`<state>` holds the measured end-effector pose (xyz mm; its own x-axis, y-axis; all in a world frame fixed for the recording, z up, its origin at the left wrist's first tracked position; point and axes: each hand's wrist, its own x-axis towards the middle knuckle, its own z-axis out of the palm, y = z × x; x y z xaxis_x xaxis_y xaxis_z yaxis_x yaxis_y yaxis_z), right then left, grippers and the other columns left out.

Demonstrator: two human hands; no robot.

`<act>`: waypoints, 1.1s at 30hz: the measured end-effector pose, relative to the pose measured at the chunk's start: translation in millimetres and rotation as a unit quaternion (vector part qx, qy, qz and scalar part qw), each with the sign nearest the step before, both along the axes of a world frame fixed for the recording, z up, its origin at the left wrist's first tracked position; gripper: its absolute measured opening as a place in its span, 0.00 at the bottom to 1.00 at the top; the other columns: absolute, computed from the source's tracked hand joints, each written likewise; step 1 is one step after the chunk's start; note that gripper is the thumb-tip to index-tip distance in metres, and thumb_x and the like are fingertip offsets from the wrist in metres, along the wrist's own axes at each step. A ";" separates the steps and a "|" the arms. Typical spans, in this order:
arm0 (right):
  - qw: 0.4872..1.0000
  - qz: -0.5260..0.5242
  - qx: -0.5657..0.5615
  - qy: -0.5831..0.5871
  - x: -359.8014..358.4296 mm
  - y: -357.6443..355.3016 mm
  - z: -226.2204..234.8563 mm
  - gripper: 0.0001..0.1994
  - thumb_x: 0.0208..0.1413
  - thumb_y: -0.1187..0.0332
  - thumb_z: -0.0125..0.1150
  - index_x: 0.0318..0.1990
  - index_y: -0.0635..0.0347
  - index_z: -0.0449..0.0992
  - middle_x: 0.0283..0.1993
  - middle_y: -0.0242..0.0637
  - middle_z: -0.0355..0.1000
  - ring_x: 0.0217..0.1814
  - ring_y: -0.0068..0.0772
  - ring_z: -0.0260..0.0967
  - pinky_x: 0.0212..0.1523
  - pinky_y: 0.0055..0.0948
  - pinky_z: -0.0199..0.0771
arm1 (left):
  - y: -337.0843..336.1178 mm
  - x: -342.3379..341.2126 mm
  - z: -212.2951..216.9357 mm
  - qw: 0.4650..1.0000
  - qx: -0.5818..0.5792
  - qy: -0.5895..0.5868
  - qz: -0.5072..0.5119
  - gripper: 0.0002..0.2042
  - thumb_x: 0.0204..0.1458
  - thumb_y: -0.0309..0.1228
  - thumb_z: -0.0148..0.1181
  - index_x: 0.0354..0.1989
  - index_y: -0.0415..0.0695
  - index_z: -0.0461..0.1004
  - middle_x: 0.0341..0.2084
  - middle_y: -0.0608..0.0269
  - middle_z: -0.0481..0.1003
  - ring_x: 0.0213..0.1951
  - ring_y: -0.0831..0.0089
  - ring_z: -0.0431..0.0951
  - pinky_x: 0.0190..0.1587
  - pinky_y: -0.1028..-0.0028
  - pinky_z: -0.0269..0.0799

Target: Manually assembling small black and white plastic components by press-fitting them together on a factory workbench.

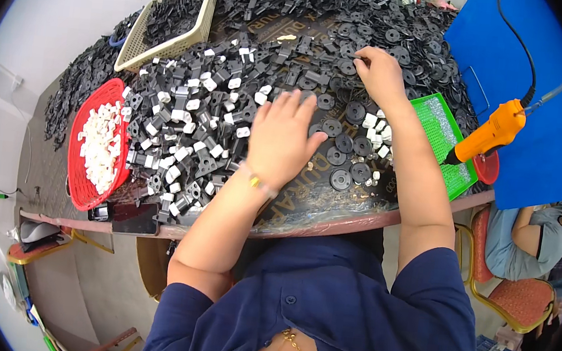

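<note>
My left hand (281, 133) is over the table with fingers stretched apart, smeared a little by motion. It hovers at the right edge of a heap of black plastic parts with white blocks (183, 142). My right hand (381, 79) reaches farther out, at the pile of black round discs (403, 35). Its thumb and fingers are curled together in a pinch; what is between them is hidden. Between my arms lie several loose black discs (340, 179) and a small cluster of white blocks (377, 134).
A red basket (75, 149) of white pieces stands at left, a cream crate (204, 22) of black parts behind it. At right are a green tray (436, 143) with small metal pieces, a hanging orange electric screwdriver (491, 133) and a blue panel (526, 84). Another person (535, 240) sits beyond.
</note>
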<state>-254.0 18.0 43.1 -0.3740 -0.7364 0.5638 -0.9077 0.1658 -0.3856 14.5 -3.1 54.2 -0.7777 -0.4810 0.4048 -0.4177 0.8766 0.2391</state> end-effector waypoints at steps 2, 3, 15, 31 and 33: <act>0.998 0.014 -0.009 -0.052 -5.0 10.9 2.4 0.11 0.55 0.71 0.62 0.45 0.60 0.80 0.33 0.36 0.78 0.30 0.34 0.75 0.33 0.33 0.72 | -11.2 -27.3 -11.6 0.992 -0.030 -0.123 0.008 0.27 0.51 0.46 0.64 0.56 0.43 0.71 0.56 0.50 0.72 0.61 0.58 0.68 0.63 0.59 0.61; 0.989 0.036 -0.011 -0.144 -4.4 16.0 4.6 0.11 0.56 0.71 0.61 0.46 0.61 0.79 0.32 0.33 0.77 0.29 0.28 0.73 0.32 0.29 0.71 | -24.7 -38.6 -21.9 0.992 -0.034 -0.125 0.008 0.27 0.51 0.46 0.64 0.56 0.43 0.71 0.56 0.50 0.72 0.61 0.58 0.68 0.63 0.59 0.61; 0.851 0.103 -0.134 -0.497 -12.2 43.9 -23.6 0.10 0.59 0.74 0.60 0.46 0.67 0.75 0.40 0.37 0.76 0.38 0.25 0.77 0.40 0.23 0.78 | -110.9 -115.5 -20.1 0.959 -0.112 -0.234 0.109 0.19 0.54 0.40 0.62 0.54 0.50 0.75 0.45 0.55 0.78 0.50 0.59 0.77 0.48 0.58 0.73; 0.864 0.171 -0.135 -0.455 -4.5 58.1 -12.8 0.14 0.54 0.79 0.62 0.49 0.67 0.75 0.47 0.37 0.76 0.46 0.22 0.74 0.50 0.22 0.74 | -79.0 -76.0 43.4 0.929 0.337 0.149 -0.003 0.24 0.44 0.22 0.70 0.52 0.44 0.72 0.34 0.63 0.73 0.36 0.73 0.78 0.38 0.78 0.74; 0.810 0.203 -0.113 -0.538 7.7 64.4 -1.8 0.16 0.53 0.82 0.60 0.50 0.65 0.75 0.50 0.36 0.75 0.49 0.21 0.72 0.53 0.23 0.73 | -51.9 -59.8 44.3 0.852 0.458 0.249 -0.045 0.23 0.45 0.20 0.69 0.52 0.37 0.70 0.33 0.65 0.73 0.35 0.78 0.77 0.37 0.81 0.73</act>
<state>-246.3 82.4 41.3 -0.4916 -0.8454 0.2088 0.0123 -0.2464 -0.9691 -45.3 -55.0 98.5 -0.6700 -0.7197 0.1820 -0.0058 0.2502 0.9682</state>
